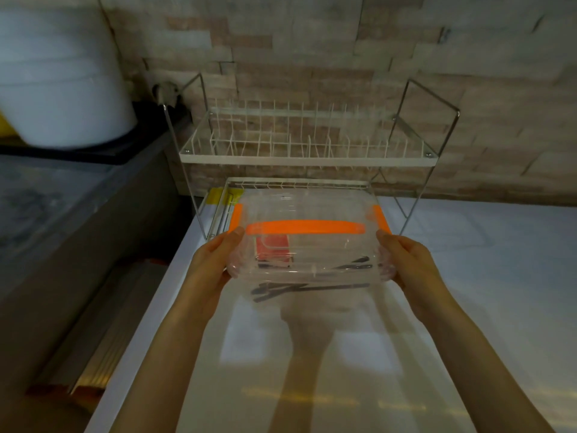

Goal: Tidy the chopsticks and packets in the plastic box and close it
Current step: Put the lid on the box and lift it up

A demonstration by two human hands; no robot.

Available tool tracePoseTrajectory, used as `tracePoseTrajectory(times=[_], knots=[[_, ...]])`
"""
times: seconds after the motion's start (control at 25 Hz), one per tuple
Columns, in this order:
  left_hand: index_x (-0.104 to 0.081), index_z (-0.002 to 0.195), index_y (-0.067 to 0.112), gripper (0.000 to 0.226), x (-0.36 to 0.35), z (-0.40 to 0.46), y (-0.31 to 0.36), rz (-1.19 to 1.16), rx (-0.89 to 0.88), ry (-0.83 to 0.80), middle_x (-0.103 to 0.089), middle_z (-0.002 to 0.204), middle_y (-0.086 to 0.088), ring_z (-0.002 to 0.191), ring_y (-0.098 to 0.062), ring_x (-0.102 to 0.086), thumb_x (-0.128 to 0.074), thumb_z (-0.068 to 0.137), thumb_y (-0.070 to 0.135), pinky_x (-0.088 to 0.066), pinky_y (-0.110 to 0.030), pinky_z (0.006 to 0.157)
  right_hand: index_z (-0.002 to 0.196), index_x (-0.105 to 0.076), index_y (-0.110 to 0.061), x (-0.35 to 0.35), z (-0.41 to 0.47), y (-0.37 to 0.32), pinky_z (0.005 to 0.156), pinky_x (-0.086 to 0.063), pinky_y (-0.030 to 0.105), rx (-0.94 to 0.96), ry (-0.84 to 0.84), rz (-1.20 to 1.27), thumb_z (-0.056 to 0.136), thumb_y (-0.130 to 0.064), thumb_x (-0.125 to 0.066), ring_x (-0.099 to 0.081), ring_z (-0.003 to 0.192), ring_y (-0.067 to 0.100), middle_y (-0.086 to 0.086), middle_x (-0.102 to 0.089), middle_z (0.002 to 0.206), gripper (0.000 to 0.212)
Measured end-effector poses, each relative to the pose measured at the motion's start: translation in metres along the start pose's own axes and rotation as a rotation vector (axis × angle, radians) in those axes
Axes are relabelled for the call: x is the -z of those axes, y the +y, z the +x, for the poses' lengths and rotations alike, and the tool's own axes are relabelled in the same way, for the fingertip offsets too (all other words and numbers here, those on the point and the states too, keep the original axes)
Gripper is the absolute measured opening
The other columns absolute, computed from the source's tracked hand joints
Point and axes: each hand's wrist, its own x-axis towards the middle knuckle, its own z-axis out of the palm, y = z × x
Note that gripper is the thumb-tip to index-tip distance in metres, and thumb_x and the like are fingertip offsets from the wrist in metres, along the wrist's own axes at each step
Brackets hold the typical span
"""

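Forearms are stretched forward over the white countertop (468,276), and the clear plastic box (307,245) is clasped between the two hands, raised above the surface. The left hand (215,260) is pressed flat against the box's left end, thumb laid along the upper rim; the right hand (409,260) is set against the right end in the same way, so the box is spanned between the palms. Orange clasps (304,228) are seen along the near edge and at both ends of the lid, which is seated on the box. Inside, dark chopsticks (312,289) are laid lengthwise near the bottom, and a red packet (273,250) is seen towards the left, close to the left hand. Whether further packets are held inside cannot be told through the blurred plastic. Just beyond the box, a two-tier wire dish rack (306,145) is stood against a brick-patterned wall (312,57). A large white vessel (59,76) is placed far to the left on a darker counter.
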Motion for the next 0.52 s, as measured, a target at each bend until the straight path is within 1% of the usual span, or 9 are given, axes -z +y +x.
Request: tracePoseTrajectory(times=[0.08, 0.12, 0.2, 0.28, 0.32, 0.4, 0.44, 0.48, 0.52], knots=[[-0.066, 0.098, 0.025, 0.021, 0.0, 0.013, 0.001, -0.015, -0.001, 0.024, -0.073, 0.094, 0.001, 0.089, -0.016, -0.068, -0.057, 0.084, 0.037, -0.053, -0.03, 0.073, 0.063, -0.054, -0.015, -0.001, 0.011, -0.004, 0.063, -0.044, 0.029, 0.005, -0.008, 0.012, 0.09, -0.029, -0.051, -0.05, 0.062, 0.021, 0.005, -0.053, 0.063, 0.03], [-0.067, 0.093, 0.027, 0.017, 0.0, 0.02, 0.002, -0.019, -0.002, 0.02, -0.074, 0.09, 0.003, 0.088, -0.016, -0.069, -0.058, 0.083, 0.038, -0.054, -0.03, 0.073, 0.066, -0.055, -0.015, -0.002, 0.016, -0.006, 0.064, -0.045, 0.03, 0.005, -0.011, 0.013, 0.09, -0.029, -0.051, -0.052, 0.064, 0.022, 0.006, -0.055, 0.065, 0.029], [-0.068, 0.091, 0.029, 0.016, 0.0, 0.032, 0.003, -0.012, -0.008, 0.01, -0.076, 0.087, 0.005, 0.088, -0.016, -0.07, -0.058, 0.082, 0.039, -0.054, -0.032, 0.076, 0.071, -0.058, -0.013, -0.005, 0.028, -0.008, 0.068, -0.047, 0.032, 0.0, -0.013, 0.013, 0.09, -0.03, -0.051, -0.055, 0.068, 0.023, 0.008, -0.059, 0.07, 0.026], [-0.069, 0.087, 0.03, 0.017, -0.002, 0.041, 0.007, -0.007, -0.007, 0.003, -0.076, 0.088, 0.006, 0.088, -0.016, -0.07, -0.058, 0.082, 0.041, -0.053, -0.032, 0.075, 0.072, -0.057, -0.01, -0.009, 0.039, -0.008, 0.071, -0.045, 0.037, -0.005, 0.003, 0.013, 0.089, -0.03, -0.052, -0.053, 0.071, 0.025, 0.012, -0.056, 0.072, 0.027], [-0.071, 0.086, 0.031, 0.018, -0.005, 0.046, 0.01, -0.02, -0.008, -0.023, -0.076, 0.093, 0.004, 0.089, -0.016, -0.07, -0.057, 0.082, 0.043, -0.053, -0.033, 0.076, 0.075, -0.057, -0.008, -0.01, 0.045, -0.008, 0.072, -0.045, 0.038, -0.006, 0.016, 0.01, 0.089, -0.031, -0.052, -0.051, 0.072, 0.027, 0.014, -0.054, 0.073, 0.027], [-0.071, 0.094, 0.032, 0.023, -0.009, 0.053, 0.012, -0.059, -0.035, -0.118, -0.073, 0.105, -0.002, 0.099, -0.019, -0.068, -0.052, 0.085, 0.043, -0.051, -0.038, 0.084, 0.082, -0.06, -0.003, -0.013, 0.055, -0.006, 0.071, -0.044, 0.04, 0.001, 0.029, -0.006, 0.089, -0.03, -0.051, -0.052, 0.073, 0.028, 0.017, -0.055, 0.075, 0.03], [-0.07, 0.098, 0.034, 0.025, -0.01, 0.056, 0.012, -0.063, -0.059, -0.161, -0.072, 0.108, -0.001, 0.102, -0.02, -0.066, -0.049, 0.088, 0.042, -0.052, -0.039, 0.085, 0.083, -0.061, -0.001, -0.015, 0.06, -0.004, 0.071, -0.044, 0.04, 0.0, 0.036, -0.002, 0.089, -0.03, -0.051, -0.053, 0.073, 0.028, 0.018, -0.057, 0.076, 0.032], [-0.069, 0.099, 0.036, 0.026, -0.012, 0.06, 0.011, -0.057, -0.075, -0.184, -0.072, 0.107, 0.002, 0.103, -0.018, -0.066, -0.046, 0.09, 0.041, -0.054, -0.035, 0.084, 0.081, -0.062, -0.001, -0.017, 0.065, -0.003, 0.069, -0.044, 0.04, -0.002, 0.046, 0.013, 0.089, -0.03, -0.052, -0.053, 0.071, 0.028, 0.016, -0.058, 0.074, 0.031], [-0.068, 0.101, 0.039, 0.027, -0.013, 0.064, 0.011, -0.048, -0.081, -0.198, -0.072, 0.106, 0.005, 0.102, -0.016, -0.066, -0.044, 0.09, 0.043, -0.056, -0.031, 0.08, 0.074, -0.061, -0.006, -0.018, 0.07, -0.002, 0.066, -0.044, 0.038, 0.0, 0.06, 0.028, 0.089, -0.029, -0.052, -0.052, 0.066, 0.025, 0.011, -0.058, 0.068, 0.029]])
